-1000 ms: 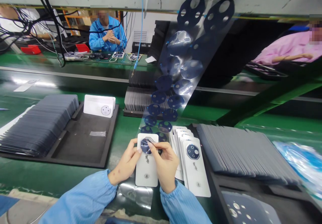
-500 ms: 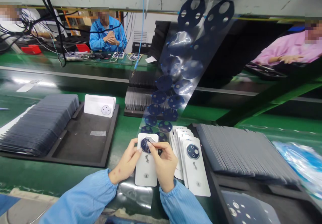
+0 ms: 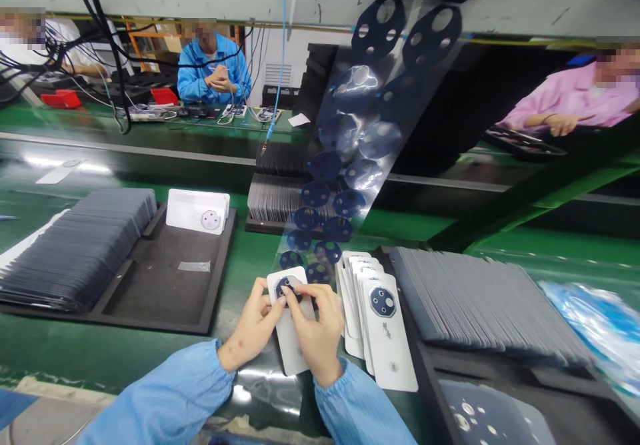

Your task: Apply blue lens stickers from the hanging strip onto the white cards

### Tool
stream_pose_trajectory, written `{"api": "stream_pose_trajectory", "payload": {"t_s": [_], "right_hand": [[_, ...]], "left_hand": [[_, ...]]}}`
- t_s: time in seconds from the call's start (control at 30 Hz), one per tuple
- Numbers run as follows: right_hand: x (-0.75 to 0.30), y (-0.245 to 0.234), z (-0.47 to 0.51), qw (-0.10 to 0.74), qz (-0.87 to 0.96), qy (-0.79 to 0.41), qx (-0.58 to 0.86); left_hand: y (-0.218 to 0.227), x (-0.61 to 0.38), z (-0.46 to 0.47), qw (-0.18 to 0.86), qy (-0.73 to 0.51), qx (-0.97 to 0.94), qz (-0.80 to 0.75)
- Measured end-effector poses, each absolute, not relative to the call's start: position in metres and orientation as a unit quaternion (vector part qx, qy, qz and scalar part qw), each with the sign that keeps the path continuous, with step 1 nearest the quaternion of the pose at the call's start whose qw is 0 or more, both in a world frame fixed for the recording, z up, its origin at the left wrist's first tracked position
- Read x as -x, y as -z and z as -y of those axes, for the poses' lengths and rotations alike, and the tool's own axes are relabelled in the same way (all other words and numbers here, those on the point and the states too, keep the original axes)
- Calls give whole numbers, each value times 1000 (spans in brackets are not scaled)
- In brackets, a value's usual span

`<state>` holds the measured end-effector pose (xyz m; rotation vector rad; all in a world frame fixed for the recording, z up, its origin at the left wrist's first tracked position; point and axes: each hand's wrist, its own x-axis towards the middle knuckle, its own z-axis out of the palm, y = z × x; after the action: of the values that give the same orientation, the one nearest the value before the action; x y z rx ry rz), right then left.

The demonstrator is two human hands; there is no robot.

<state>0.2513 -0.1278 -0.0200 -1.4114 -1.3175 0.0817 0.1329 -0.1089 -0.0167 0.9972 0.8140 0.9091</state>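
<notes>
Left hand point(image 3: 254, 328) grips white phone back cover point(image 3: 289, 346) by edge; right hand point(image 3: 315, 335) pinches dark camera-ring sticker point(image 3: 285, 287) on it.

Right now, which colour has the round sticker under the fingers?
The sticker on the white panel is dark blue; the head view shows it best.

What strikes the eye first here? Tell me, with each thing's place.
A clear film strip of dark blue discs climbs from the bench centre to the top of the view. Below it, the left hand and right hand hold a white cover, right fingertips on its dark disc. Grey stacks fill black trays at either side.
</notes>
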Motion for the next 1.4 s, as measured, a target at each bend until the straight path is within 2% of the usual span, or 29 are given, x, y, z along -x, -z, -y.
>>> {"api": "stream_pose_trajectory", "payload": {"t_s": [0.17,0.33,0.47,0.8,0.97,1.4], "right_hand": [[-256,20,123,582,509,-34,633],[-258,21,125,542,511,-168,646],[-259,21,127,553,492,-299,602],[-264,23,124,596,439,-423,523],[-268,19,120,586,416,-513,470],[-285,25,114,504,489,-519,486]], "left_hand": [[19,-134,108,708,-405,-434,-383],[16,-133,108,705,-405,-441,-380],[13,-132,107,707,-402,-441,-379],[16,-126,104,733,-373,-450,-347],[17,-124,103,725,-371,-471,-339],[17,-121,106,724,-311,-529,-316]]}}
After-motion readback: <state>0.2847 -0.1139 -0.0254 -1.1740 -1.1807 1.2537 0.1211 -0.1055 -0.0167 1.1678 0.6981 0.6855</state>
